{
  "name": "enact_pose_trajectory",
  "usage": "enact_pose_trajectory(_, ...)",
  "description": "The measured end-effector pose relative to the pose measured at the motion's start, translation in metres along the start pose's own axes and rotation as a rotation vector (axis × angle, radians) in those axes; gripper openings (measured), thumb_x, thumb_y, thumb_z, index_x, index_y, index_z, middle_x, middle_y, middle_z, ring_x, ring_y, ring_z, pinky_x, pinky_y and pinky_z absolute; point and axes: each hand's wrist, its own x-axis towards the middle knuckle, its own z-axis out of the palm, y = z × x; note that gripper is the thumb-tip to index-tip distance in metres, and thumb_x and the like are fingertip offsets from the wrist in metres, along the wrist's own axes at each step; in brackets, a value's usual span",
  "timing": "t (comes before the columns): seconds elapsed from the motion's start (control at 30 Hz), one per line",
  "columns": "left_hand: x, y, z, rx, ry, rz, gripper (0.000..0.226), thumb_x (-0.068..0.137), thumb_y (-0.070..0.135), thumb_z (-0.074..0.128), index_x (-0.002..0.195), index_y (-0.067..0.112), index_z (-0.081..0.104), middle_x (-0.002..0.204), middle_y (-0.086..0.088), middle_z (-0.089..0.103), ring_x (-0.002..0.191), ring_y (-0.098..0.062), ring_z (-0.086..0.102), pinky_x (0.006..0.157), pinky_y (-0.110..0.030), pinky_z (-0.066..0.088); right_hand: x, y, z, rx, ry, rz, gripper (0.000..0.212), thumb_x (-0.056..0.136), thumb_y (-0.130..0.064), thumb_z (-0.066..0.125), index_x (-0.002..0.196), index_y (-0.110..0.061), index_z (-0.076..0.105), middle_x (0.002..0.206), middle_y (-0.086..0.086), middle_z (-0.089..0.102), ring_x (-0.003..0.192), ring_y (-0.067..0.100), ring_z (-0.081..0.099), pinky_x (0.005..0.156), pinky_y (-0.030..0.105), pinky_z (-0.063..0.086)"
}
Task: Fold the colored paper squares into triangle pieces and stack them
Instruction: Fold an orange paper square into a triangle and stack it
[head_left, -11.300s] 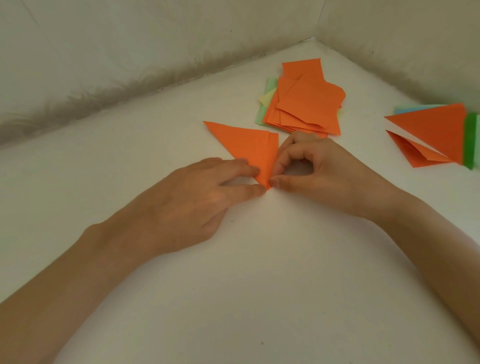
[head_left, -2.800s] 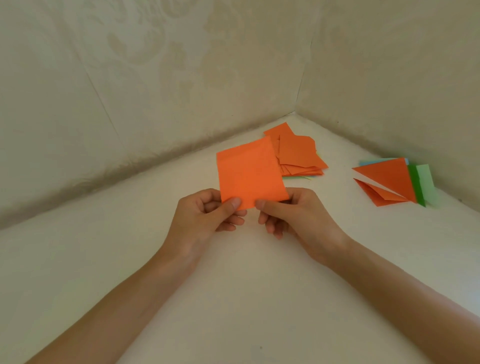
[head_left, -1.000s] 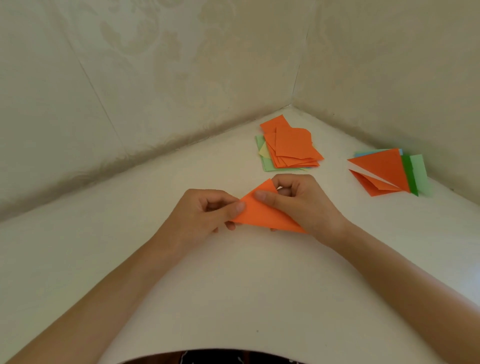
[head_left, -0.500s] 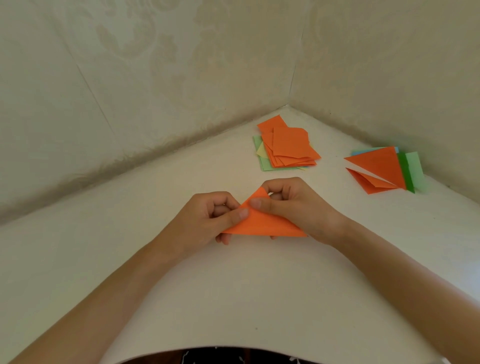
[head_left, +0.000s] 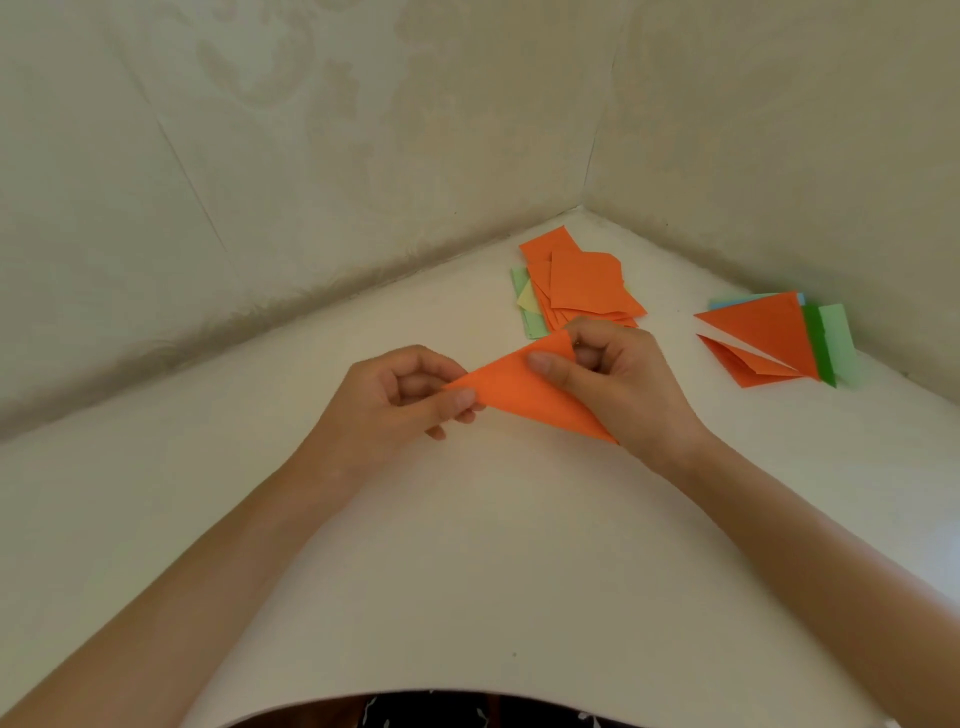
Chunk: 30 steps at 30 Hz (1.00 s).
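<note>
Orange paper (head_left: 524, 395), pinched between left hand (head_left: 395, 400), right hand (head_left: 618, 384)

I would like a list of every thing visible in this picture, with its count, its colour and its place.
folded paper: one, orange, held above the table between both hands
pile of paper squares: one pile, mostly orange on top, light green and yellow beneath, far near the wall corner
stack of folded triangles: one stack, orange on top, green and blue edges showing, far right by the wall
table: one, white, fills the lower view
walls: two, pale patterned, meeting in a corner
left hand: pinches the paper's left tip
right hand: pinches its upper corner
</note>
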Motion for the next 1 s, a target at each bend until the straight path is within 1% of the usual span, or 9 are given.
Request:
enact_pose_trajectory(0.07, 0.0, 0.001, 0.0, -0.077, 0.026, -0.029, 0.021, 0.071, 0.019, 0.067, 0.088, 0.008, 0.063, 0.077, -0.004, 0.074, 0.071, -0.013, 0.069, 0.057, -0.019, 0.05, 0.001, 0.002, -0.001, 0.012, 0.036, -0.015, 0.027, 0.087, -0.013, 0.065, 0.075, 0.008, 0.054, 0.053, -0.003, 0.033, 0.047, 0.005, 0.027, 0.044, 0.016, 0.022)
enact_pose_trajectory(0.17, -0.001, 0.002, 0.004, -0.144, 0.037, -0.093, 0.026, 0.068, 0.024, 0.068, 0.089, 0.008, 0.066, 0.081, -0.008, 0.074, 0.072, -0.015, 0.07, 0.056, -0.019, 0.051, 0.0, 0.001, 0.002, 0.012, 0.035, -0.025, 0.021, 0.087, -0.013, 0.065, 0.07, -0.006, 0.055, 0.048, -0.013, 0.035, 0.045, 0.002, 0.029, 0.044, 0.014, 0.023)
enact_pose_trajectory(0.23, -0.002, 0.003, 0.006, -0.179, 0.033, -0.134, 0.026, 0.07, 0.03, 0.065, 0.086, 0.01, 0.069, 0.082, -0.009, 0.074, 0.072, -0.017, 0.071, 0.055, -0.019, 0.051, -0.001, 0.001, 0.003, 0.017, 0.027, -0.035, 0.02, 0.086, -0.013, 0.065, 0.07, -0.009, 0.055, 0.05, -0.01, 0.039, 0.047, 0.004, 0.031, 0.045, 0.017, 0.024)
enact_pose_trajectory(0.37, -0.001, 0.003, 0.006, -0.221, 0.024, -0.169, 0.019, 0.073, 0.026, 0.063, 0.082, 0.01, 0.069, 0.081, -0.01, 0.074, 0.072, -0.017, 0.072, 0.054, -0.017, 0.051, -0.001, 0.001, 0.003, 0.035, 0.004, -0.026, 0.024, 0.086, -0.015, 0.066, 0.078, 0.006, 0.057, 0.06, 0.011, 0.041, 0.054, 0.018, 0.032, 0.047, 0.023, 0.024)
enact_pose_trajectory(0.6, -0.001, 0.003, 0.001, -0.073, -0.031, -0.108, 0.011, 0.079, 0.018, 0.064, 0.083, 0.008, 0.068, 0.079, -0.006, 0.074, 0.073, -0.015, 0.071, 0.061, -0.019, 0.053, 0.002, 0.002, 0.001, 0.148, -0.01, 0.082, 0.016, 0.085, -0.015, 0.067, 0.071, -0.012, 0.06, 0.052, -0.003, 0.049, 0.048, 0.007, 0.039, 0.046, 0.016, 0.03)
enact_pose_trajectory(0.67, -0.002, 0.002, 0.002, 0.071, -0.06, -0.064, 0.01, 0.088, 0.013, 0.061, 0.081, 0.01, 0.067, 0.075, -0.002, 0.073, 0.069, -0.012, 0.068, 0.061, -0.019, 0.049, 0.002, 0.0, 0.001, 0.151, -0.097, 0.094, 0.017, 0.082, -0.021, 0.071, 0.073, -0.01, 0.062, 0.06, 0.013, 0.055, 0.055, 0.017, 0.044, 0.051, 0.023, 0.032)
enact_pose_trajectory(0.73, -0.003, 0.003, 0.007, 0.15, -0.107, -0.025, 0.016, 0.09, 0.023, 0.059, 0.08, 0.013, 0.067, 0.067, 0.003, 0.07, 0.064, -0.009, 0.063, 0.057, -0.018, 0.045, 0.0, -0.002, 0.003, 0.141, -0.175, 0.113, 0.019, 0.079, -0.025, 0.072, 0.077, -0.007, 0.064, 0.076, 0.034, 0.059, 0.066, 0.024, 0.049, 0.06, 0.031, 0.035)
enact_pose_trajectory(0.8, -0.003, 0.002, 0.014, 0.198, -0.12, 0.007, 0.021, 0.083, 0.034, 0.058, 0.076, 0.016, 0.066, 0.059, 0.006, 0.065, 0.058, -0.006, 0.059, 0.053, -0.016, 0.042, -0.001, -0.003, 0.006, 0.123, -0.202, 0.136, 0.017, 0.081, -0.022, 0.068, 0.081, -0.006, 0.065, 0.085, 0.039, 0.059, 0.07, 0.027, 0.051, 0.064, 0.035, 0.036)
enact_pose_trajectory(1.0, -0.001, -0.011, 0.02, 0.332, 0.119, 0.178, 0.024, 0.092, 0.026, 0.058, 0.069, 0.02, 0.06, 0.056, 0.012, 0.057, 0.054, -0.002, 0.049, 0.054, -0.014, 0.036, -0.002, -0.007, 0.006, 0.099, -0.355, 0.236, 0.022, 0.081, -0.007, 0.07, 0.101, -0.01, 0.061, 0.074, 0.006, 0.069, 0.063, 0.014, 0.062, 0.053, 0.024, 0.042)
